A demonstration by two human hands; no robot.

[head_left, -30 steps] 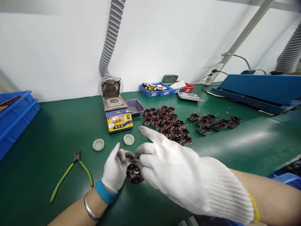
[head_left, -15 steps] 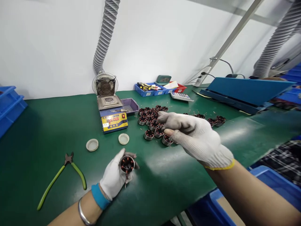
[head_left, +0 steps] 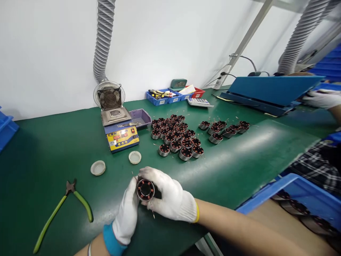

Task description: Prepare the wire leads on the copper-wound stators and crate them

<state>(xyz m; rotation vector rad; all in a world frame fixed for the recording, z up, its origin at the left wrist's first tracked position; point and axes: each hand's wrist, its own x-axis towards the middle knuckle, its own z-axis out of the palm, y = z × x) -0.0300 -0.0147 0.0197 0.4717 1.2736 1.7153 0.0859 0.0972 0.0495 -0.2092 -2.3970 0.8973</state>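
Observation:
A motor stator (head_left: 145,198), a metal ring with copper windings inside, is held low over the table's front part. Its open face points up toward me, and thin wire ends stick out at its upper left and lower right. My left hand (head_left: 126,210), in a white glove with a blue cuff, is closed around the left side. My right hand (head_left: 170,195), gloved in white with a yellow hem, grips the right side with fingers and thumb. Beyond them, several stators (head_left: 176,135) stand close together, and a smaller group (head_left: 222,131) sits farther right.
Green-handled cutters (head_left: 85,205) lie open at left, near two shallow white lids (head_left: 98,168). Behind are a yellow-fronted solder pot (head_left: 122,138), purple tray (head_left: 142,117) and blue tool bins (head_left: 161,101). A blue crate (head_left: 293,181) holds stators at lower right. Another person's gloved hand (head_left: 321,99) is at far right.
My right hand has come back from above the stator group and taken hold of the stator in my left hand. The stator has turned. The camera view has shifted right.

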